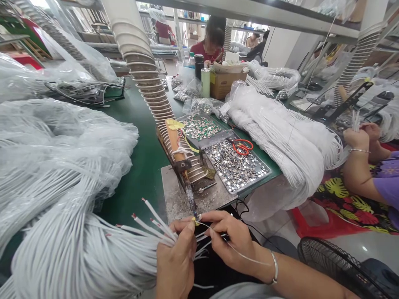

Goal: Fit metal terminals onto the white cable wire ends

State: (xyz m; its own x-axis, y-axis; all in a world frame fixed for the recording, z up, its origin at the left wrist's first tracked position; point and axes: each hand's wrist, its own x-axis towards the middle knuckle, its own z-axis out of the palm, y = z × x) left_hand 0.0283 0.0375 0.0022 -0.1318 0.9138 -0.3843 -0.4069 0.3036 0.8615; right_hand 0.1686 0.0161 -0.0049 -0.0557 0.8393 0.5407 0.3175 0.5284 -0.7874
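My left hand (177,261) is closed around several white cables (152,209), whose stripped ends show reddish wire tips. Between its thumb and finger is a small yellow piece (195,221), partly covered by the fingertips. My right hand (232,238) pinches a thin strand of solder wire (246,255), its fingertips close to the yellow piece. The tip of a soldering iron (190,195), fixed on a stand with a wooden handle (174,141), reaches down right to the fingertips. Whether the tip touches the piece I cannot tell.
A large bundle of white cables (77,249) fills the left. Beyond the iron lie a tray of small metal connectors (224,166), red-handled scissors (243,146) and a bag of green boards (201,126). An extraction hose (141,70) hangs above. Co-workers sit behind and right.
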